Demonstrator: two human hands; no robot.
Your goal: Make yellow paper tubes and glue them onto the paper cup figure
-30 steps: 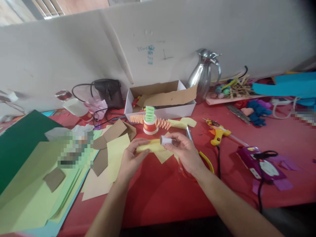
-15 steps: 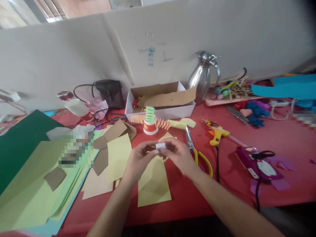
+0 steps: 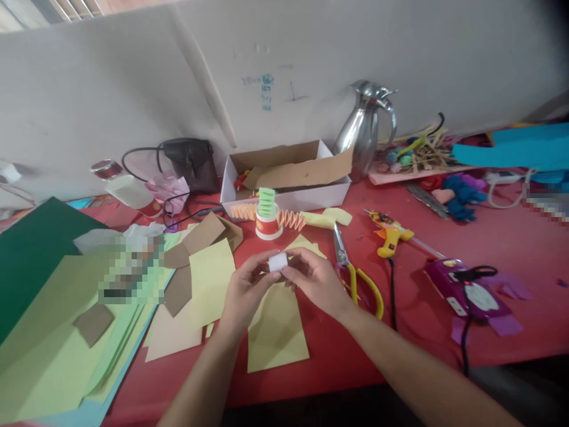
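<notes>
Between the fingertips of my left hand (image 3: 251, 284) and my right hand (image 3: 313, 279) is a small piece of white paper (image 3: 278, 262). Both hands are closed on it, thumbs on the near side. A yellow paper sheet (image 3: 278, 335) lies below them on the red table. Just beyond stands a red and white paper cup (image 3: 268, 225) with a green folded paper strip (image 3: 267, 201) on top and orange pleated strips (image 3: 293, 220) at its sides. To the right of my right hand lie scissors (image 3: 367, 287) with yellow handles.
A yellow glue gun (image 3: 392, 240) and a purple power strip (image 3: 466, 293) with cables lie right. Coloured paper sheets (image 3: 40, 332) cover the left side. At the back stand an open white box (image 3: 288, 197), a metal jug (image 3: 362, 130) and a dark bag (image 3: 191, 163).
The white paper has turned so more of its face shows, and it sits slightly further left between my fingers. My view has shifted a little.
</notes>
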